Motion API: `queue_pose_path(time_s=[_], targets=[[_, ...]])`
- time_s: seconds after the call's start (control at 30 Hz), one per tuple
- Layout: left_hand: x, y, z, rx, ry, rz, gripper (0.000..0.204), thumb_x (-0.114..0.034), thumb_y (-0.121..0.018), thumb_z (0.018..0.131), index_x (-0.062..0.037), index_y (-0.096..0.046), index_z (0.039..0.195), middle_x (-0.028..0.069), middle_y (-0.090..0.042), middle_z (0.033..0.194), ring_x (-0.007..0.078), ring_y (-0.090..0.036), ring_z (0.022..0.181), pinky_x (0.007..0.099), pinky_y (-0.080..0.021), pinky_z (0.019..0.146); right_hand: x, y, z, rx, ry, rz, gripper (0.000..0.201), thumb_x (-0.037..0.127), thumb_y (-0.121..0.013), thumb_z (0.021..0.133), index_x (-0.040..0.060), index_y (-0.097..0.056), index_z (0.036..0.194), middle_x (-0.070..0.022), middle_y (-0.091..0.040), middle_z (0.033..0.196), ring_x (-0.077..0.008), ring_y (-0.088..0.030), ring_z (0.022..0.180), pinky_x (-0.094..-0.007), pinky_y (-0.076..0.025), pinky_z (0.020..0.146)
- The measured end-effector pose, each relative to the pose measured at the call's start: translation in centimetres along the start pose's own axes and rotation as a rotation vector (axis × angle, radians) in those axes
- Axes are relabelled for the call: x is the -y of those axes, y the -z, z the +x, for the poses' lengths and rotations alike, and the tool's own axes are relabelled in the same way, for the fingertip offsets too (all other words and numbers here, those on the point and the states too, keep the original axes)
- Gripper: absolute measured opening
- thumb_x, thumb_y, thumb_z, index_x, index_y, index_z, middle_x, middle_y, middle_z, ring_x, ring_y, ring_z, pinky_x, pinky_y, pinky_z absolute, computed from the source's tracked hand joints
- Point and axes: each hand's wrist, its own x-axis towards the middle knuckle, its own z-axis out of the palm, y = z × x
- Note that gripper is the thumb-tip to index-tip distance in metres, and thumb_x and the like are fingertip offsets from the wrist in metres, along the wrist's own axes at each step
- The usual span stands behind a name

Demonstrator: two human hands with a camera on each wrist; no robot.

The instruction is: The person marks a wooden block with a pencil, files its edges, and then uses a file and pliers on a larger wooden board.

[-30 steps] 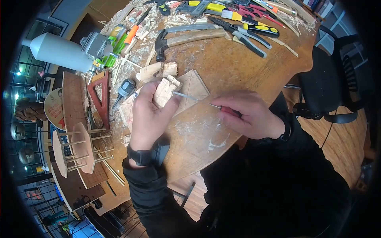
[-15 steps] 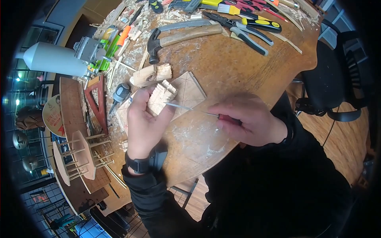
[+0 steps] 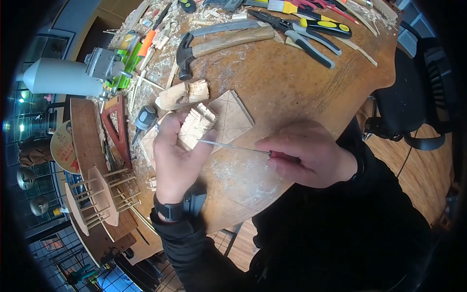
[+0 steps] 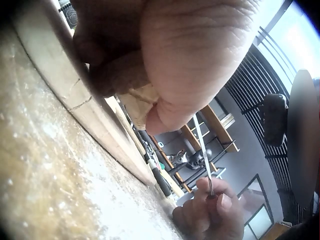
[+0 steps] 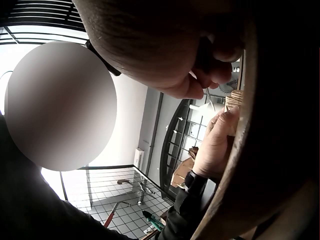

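In the head view the left hand (image 3: 177, 158) grips a small carved wood block (image 3: 195, 127) with ridged notches, fingers behind it and thumb on its near side. The right hand (image 3: 309, 153) pinches the red handle (image 3: 286, 156) of a thin metal tool. Its shaft (image 3: 238, 147) points left, with the tip at the block's lower edge beside the left thumb. A square board with pencil lines (image 3: 234, 117) lies under the left hand. In the left wrist view the shaft (image 4: 202, 145) runs from the right hand (image 4: 212, 212) up to the left thumb.
Beyond the hands lie a larger carved wood piece (image 3: 175, 96), a hammer (image 3: 228, 44), pliers (image 3: 309, 45) and wood shavings. To the left are a screwdriver (image 3: 145, 118), a red triangle (image 3: 116, 131), a vise (image 3: 106, 65) and a wooden model (image 3: 104, 194). A chair (image 3: 406, 97) stands at right.
The left hand and block have shifted slightly left in the head view. The right hand has moved a little right and down, and more of the tool's shaft shows between the hands.
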Motion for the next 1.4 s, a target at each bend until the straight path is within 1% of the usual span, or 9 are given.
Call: queue_pose_path(time_s=[0.07,0.23,0.3,0.77,1.13,1.2,1.3,1.33,1.4], targets=[[0.1,-0.2,0.2,-0.047,-0.052,0.007,0.038,-0.008,-0.083,0.087,0.005,-0.066,0.118,0.0101,-0.07,0.105,0.0158,-0.065,0.097,0.0315,-0.052,0.09,0.1,0.1,0.1,0.008,-0.005,-0.012,0.028,0.007,-0.071,0.094,0.0024,-0.07,0.121,-0.006,-0.061,0.073,-0.0242,-0.061,0.061,-0.0374,-0.047,0.06],[-0.1,-0.3,0.3,-0.045,-0.056,-0.015,0.038,-0.008,-0.083,0.087,0.0048,-0.066,0.119,0.0109,-0.07,0.105,0.0166,-0.066,0.098,0.0318,-0.053,0.09,0.2,0.0,0.1,0.014,-0.009,-0.036,0.028,0.007,-0.072,0.093,0.0026,-0.071,0.121,-0.0063,-0.062,0.074,-0.0235,-0.062,0.061,-0.0368,-0.048,0.06],[-0.1,-0.3,0.3,-0.05,-0.071,-0.015,0.038,-0.008,-0.083,0.087,0.0048,-0.066,0.119,0.0111,-0.07,0.105,0.0166,-0.066,0.098,0.0316,-0.053,0.091,0.5,-0.2,0.1,-0.015,-0.046,-0.026,0.026,0.007,-0.07,0.093,0.0038,-0.07,0.118,-0.0128,-0.065,0.078,-0.0328,-0.066,0.07,-0.0419,-0.05,0.064],[0.8,-0.4,0.5,-0.072,-0.141,-0.016,0.041,-0.01,-0.082,0.086,0.0063,-0.068,0.121,0.0171,-0.073,0.107,0.0238,-0.07,0.1,0.0332,-0.053,0.091,1.0,-0.3,0.2,-0.008,-0.092,-0.087,0.026,0.007,-0.07,0.092,0.0033,-0.072,0.118,-0.0147,-0.072,0.087,-0.0324,-0.072,0.078,-0.039,-0.056,0.069],[0.6,-0.4,0.4,-0.064,-0.139,-0.043,0.039,-0.01,-0.082,0.086,0.0063,-0.069,0.118,0.0174,-0.072,0.104,0.0249,-0.07,0.098,0.0337,-0.054,0.089,1.3,-0.2,0.3,0.017,-0.107,-0.092,0.032,0.007,-0.07,0.093,0.0052,-0.072,0.125,-0.0148,-0.072,0.089,-0.0315,-0.073,0.079,-0.0369,-0.056,0.07],[0.7,-0.4,0.4,-0.063,-0.137,-0.037,0.038,-0.01,-0.082,0.086,0.006,-0.069,0.118,0.0173,-0.072,0.104,0.025,-0.07,0.098,0.0338,-0.054,0.089,1.2,-0.3,0.3,0.0,-0.086,-0.102,0.028,0.008,-0.074,0.094,0.0018,-0.072,0.122,-0.0102,-0.069,0.084,-0.0249,-0.068,0.071,-0.0339,-0.051,0.065],[0.7,-0.4,0.4,-0.055,-0.125,-0.056,0.038,-0.009,-0.082,0.085,0.0056,-0.069,0.117,0.017,-0.071,0.104,0.0254,-0.07,0.097,0.034,-0.054,0.089,1.1,-0.4,0.3,-0.015,-0.07,-0.092,0.028,0.009,-0.074,0.094,0.0018,-0.072,0.122,-0.0099,-0.068,0.083,-0.0244,-0.067,0.071,-0.034,-0.051,0.065],[0.6,-0.3,0.4,-0.057,-0.134,-0.022,0.038,-0.009,-0.082,0.085,0.0056,-0.069,0.118,0.017,-0.071,0.104,0.0256,-0.07,0.097,0.0341,-0.054,0.089,1.1,-0.4,0.3,-0.016,-0.071,-0.092,0.028,0.009,-0.074,0.094,0.0018,-0.072,0.122,-0.0099,-0.068,0.083,-0.0244,-0.067,0.071,-0.034,-0.051,0.065],[0.7,-0.4,0.4,-0.057,-0.145,0.012,0.039,-0.009,-0.082,0.085,0.0055,-0.069,0.118,0.0169,-0.071,0.104,0.0258,-0.07,0.097,0.0342,-0.054,0.089,1.4,-0.1,0.3,0.016,-0.118,-0.097,0.031,0.007,-0.071,0.093,0.0055,-0.072,0.124,-0.0142,-0.072,0.089,-0.031,-0.073,0.079,-0.0371,-0.056,0.07]])
